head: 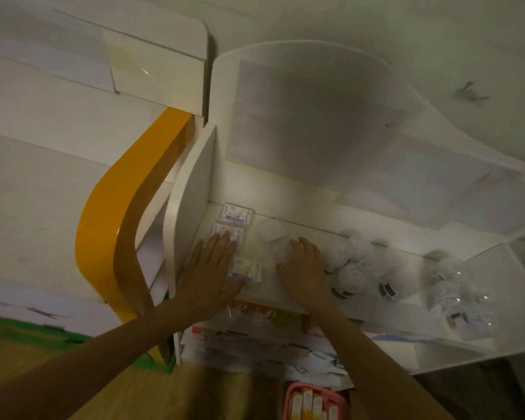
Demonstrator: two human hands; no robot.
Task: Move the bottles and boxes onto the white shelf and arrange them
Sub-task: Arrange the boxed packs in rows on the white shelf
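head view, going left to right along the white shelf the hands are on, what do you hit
yellow panel → left hand on the small boxes → right hand on a white wrapped bottle → more wrapped bottles → clear wrapped bottles

Left hand [212, 269] flat, fingers straight; right hand [303, 265] curled, gripping.

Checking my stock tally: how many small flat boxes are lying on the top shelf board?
3, near the shelf's left wall: the back box, the middle box under the left hand's fingers, and the front box beside that hand. The hands may hide more.
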